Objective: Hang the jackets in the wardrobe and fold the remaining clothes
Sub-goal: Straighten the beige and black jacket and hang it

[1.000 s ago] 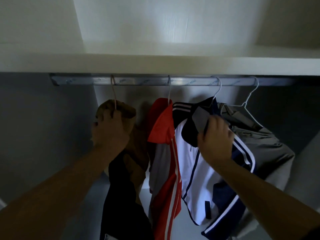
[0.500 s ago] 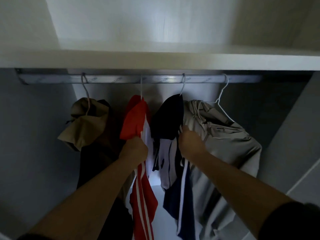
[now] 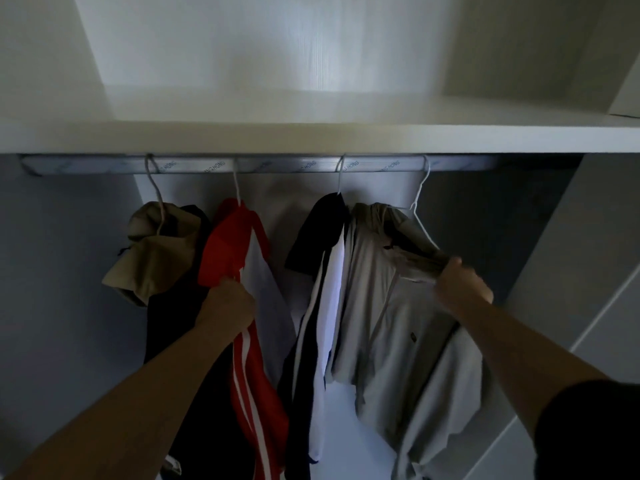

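Several jackets hang on wire hangers from the metal rail (image 3: 277, 165) inside the wardrobe. From left: a tan and black hooded jacket (image 3: 156, 258), a red and white striped jacket (image 3: 239, 244), a navy and white jacket (image 3: 322, 258), and a grey jacket (image 3: 391, 306). My left hand (image 3: 228, 303) grips the front edge of the red jacket. My right hand (image 3: 460, 285) is closed on the grey jacket's right shoulder, pulling the cloth out to the right.
A white shelf (image 3: 346, 133) runs just above the rail. Grey wardrobe walls close in on the left (image 3: 62, 271) and right (image 3: 571, 254). A gap shows between the red and navy jackets.
My right hand left the navy jacket and now holds the grey jacket's shoulder farther right. The navy and grey jackets have slid right, opening a gap. My left hand stays on the red jacket.
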A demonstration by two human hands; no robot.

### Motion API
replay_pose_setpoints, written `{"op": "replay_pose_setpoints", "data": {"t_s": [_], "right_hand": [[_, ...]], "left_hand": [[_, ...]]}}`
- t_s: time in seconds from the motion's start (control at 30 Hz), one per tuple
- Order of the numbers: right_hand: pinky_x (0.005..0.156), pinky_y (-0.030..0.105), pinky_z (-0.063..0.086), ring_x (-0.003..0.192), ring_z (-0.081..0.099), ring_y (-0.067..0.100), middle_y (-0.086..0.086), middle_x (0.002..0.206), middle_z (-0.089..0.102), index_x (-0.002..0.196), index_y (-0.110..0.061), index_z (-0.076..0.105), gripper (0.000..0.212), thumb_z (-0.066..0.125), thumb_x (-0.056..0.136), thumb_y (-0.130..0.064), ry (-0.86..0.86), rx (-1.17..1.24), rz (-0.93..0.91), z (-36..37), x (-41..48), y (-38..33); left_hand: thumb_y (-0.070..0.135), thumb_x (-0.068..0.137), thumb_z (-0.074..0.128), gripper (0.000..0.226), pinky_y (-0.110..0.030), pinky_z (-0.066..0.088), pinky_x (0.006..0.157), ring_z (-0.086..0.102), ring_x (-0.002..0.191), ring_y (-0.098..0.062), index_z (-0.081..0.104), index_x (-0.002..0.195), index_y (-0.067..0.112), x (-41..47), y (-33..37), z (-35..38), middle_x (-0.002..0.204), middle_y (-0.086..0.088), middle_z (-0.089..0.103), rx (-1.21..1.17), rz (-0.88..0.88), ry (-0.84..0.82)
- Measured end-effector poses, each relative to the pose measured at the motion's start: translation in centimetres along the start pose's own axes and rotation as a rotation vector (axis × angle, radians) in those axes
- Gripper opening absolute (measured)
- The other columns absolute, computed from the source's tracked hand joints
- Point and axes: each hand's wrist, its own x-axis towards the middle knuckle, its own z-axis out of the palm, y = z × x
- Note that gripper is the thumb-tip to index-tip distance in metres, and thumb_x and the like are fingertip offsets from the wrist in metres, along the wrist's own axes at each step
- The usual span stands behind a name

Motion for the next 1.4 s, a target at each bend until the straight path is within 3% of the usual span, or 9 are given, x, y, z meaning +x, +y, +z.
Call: {"op": "replay_pose_setpoints", "data": {"t_s": [0.27, 0.4, 0.57, 0.7, 0.83, 0.97, 1.07, 1.2, 1.4], "right_hand": [[0.088, 0.039, 0.046, 0.115, 0.054, 0.037, 0.017, 0.127, 0.056, 0.126, -0.009, 0.050, 0.034, 0.040, 0.094, -0.016, 0.008, 0.014, -0.115, 1.0, -2.1, -2.1], [0.092, 0.044, 0.043, 0.125, 0.045, 0.034, 0.012, 0.139, 0.043, 0.142, -0.013, 0.031, 0.048, 0.040, 0.095, -0.020, -0.010, -0.008, -0.153, 0.3, -4.0, -1.6], [0.098, 0.043, 0.039, 0.127, 0.038, 0.035, 0.015, 0.141, 0.035, 0.144, -0.011, 0.029, 0.053, 0.046, 0.096, -0.023, -0.067, 0.159, -0.272, -0.2, -11.6, 2.1], [0.094, 0.036, 0.039, 0.117, 0.047, 0.034, 0.018, 0.134, 0.042, 0.133, -0.003, 0.044, 0.042, 0.052, 0.095, -0.016, -0.109, 0.311, -0.268, -1.1, -20.7, 6.1], [0.090, 0.022, 0.041, 0.116, 0.052, 0.019, 0.006, 0.134, 0.047, 0.134, -0.012, 0.049, 0.038, 0.051, 0.096, -0.013, -0.072, 0.498, -0.152, -2.1, -31.3, 9.7], [0.071, -0.001, 0.037, 0.097, 0.051, -0.010, -0.014, 0.122, 0.050, 0.125, -0.029, 0.053, 0.029, 0.050, 0.097, -0.022, 0.017, 0.650, 0.056, -2.5, -40.5, 13.8], [0.073, 0.007, 0.043, 0.101, 0.059, 0.004, -0.011, 0.116, 0.059, 0.115, -0.036, 0.055, 0.024, 0.050, 0.097, -0.022, 0.118, 0.776, 0.254, -3.3, -46.4, 17.7], [0.086, 0.037, 0.053, 0.100, 0.061, 0.009, -0.021, 0.107, 0.062, 0.100, -0.040, 0.058, 0.027, 0.049, 0.094, -0.016, 0.313, 0.915, 0.484, -5.0, -53.8, 23.0], [0.076, 0.020, 0.050, 0.091, 0.060, -0.003, -0.019, 0.105, 0.064, 0.100, -0.038, 0.059, 0.025, 0.051, 0.092, -0.016, 0.556, 0.898, 0.658, -9.5, -66.7, 32.5]], "left_hand": [[0.009, 0.098, 0.042, 0.033, -0.036, 0.045, 0.087, 0.057, 0.109, -0.033, 0.046, 0.127, -0.008, -1.6, 1.5, -1.0, 0.118, -0.021, 0.057, 0.055, -0.049, -0.050], [0.023, 0.099, 0.045, 0.036, -0.038, 0.054, 0.060, 0.058, 0.086, -0.029, 0.034, 0.127, 0.003, -3.2, 0.7, -1.2, 0.098, -0.016, 0.052, -0.049, -0.029, -0.144], [0.030, 0.093, 0.055, 0.060, -0.043, 0.047, 0.093, 0.049, 0.114, -0.032, 0.028, 0.140, 0.005, -9.0, -1.1, -1.9, 0.134, -0.017, 0.040, 0.072, 0.163, -0.133], [0.022, 0.089, 0.057, 0.040, -0.043, 0.044, 0.098, 0.048, 0.115, -0.028, 0.044, 0.124, 0.008, -15.3, -2.5, -1.8, 0.128, -0.012, 0.044, -0.094, 0.416, -0.107], [0.010, 0.088, 0.058, 0.034, -0.020, 0.034, 0.092, 0.049, 0.109, -0.019, 0.052, 0.122, 0.008, -22.3, -4.2, -0.8, 0.121, -0.008, 0.052, -0.239, 0.588, -0.265], [0.005, 0.087, 0.058, 0.021, -0.019, 0.038, 0.084, 0.053, 0.097, -0.012, 0.058, 0.106, 0.015, -29.8, -6.1, 1.4, 0.106, 0.005, 0.055, -0.308, 0.772, -0.490], [0.011, 0.090, 0.056, 0.022, -0.009, 0.040, 0.082, 0.054, 0.098, 0.003, 0.055, 0.099, 0.032, -35.6, -6.5, 2.4, 0.104, 0.017, 0.056, -0.315, 0.842, -0.695], [0.016, 0.092, 0.053, 0.019, -0.004, 0.039, 0.073, 0.053, 0.096, 0.011, 0.057, 0.094, 0.034, -44.0, -5.2, 4.1, 0.098, 0.022, 0.059, -0.284, 0.930, -0.918], [0.017, 0.092, 0.052, 0.013, -0.006, 0.041, 0.069, 0.055, 0.090, 0.009, 0.061, 0.094, 0.026, -61.5, -1.9, 6.4, 0.093, 0.020, 0.061, -0.278, 1.203, -1.196]]}}
